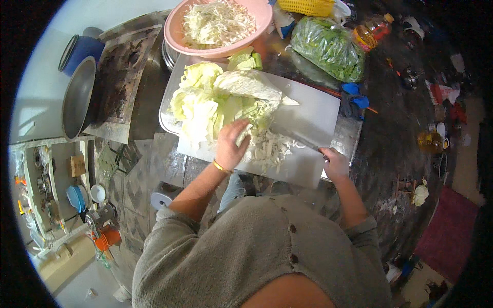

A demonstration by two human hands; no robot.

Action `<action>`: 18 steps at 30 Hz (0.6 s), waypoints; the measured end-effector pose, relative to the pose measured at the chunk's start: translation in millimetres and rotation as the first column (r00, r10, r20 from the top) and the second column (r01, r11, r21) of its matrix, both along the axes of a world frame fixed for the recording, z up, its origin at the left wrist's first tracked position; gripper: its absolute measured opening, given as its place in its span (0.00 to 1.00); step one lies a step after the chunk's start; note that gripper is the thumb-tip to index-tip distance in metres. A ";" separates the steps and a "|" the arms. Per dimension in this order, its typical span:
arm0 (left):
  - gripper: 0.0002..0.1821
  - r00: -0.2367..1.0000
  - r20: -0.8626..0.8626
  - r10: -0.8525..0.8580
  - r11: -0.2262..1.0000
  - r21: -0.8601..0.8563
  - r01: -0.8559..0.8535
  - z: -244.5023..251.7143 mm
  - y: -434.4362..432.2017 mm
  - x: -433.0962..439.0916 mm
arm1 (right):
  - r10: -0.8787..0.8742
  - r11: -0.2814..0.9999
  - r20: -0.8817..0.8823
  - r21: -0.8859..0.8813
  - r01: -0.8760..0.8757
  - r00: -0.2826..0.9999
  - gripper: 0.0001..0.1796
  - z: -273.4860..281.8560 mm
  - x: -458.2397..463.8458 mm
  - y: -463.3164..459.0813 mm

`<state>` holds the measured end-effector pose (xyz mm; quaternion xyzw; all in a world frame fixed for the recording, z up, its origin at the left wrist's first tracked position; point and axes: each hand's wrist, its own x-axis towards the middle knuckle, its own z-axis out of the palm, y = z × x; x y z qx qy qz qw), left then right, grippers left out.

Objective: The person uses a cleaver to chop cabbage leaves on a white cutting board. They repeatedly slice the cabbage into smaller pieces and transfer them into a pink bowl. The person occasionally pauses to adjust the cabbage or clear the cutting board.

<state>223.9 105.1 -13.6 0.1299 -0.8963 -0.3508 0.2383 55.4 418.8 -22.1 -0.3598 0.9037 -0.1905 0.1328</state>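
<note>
My left hand [232,143] presses on the near side of a pile of cabbage leaves [198,109], its thumb apart from the fingers. My right hand [335,163] grips the handle of a kitchen knife [302,141]. The blade points left, low over the white cutting board [316,102], beside the cut edge of the cabbage. Shredded cabbage [271,152] lies on the board between my hands. A larger cabbage piece [248,85] rests on the far part of the pile. The tips of my left fingers are partly lost among the leaves.
Beyond the board stands a pink basin [169,32] holding shredded cabbage. A clear bag of green leafy vegetables [327,48] lies at the far right, near a yellow basket [306,7] and bottles [364,36]. To the left, a large metal pan [79,98] leans by a blue bucket [86,50].
</note>
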 end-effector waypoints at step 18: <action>0.61 0.929 0.355 -0.107 0.981 -0.112 0.156 -93.6 50.0 56.4 | 0.116 0.985 -0.035 0.134 -0.110 0.993 0.22 -6.6 8.2 -24.3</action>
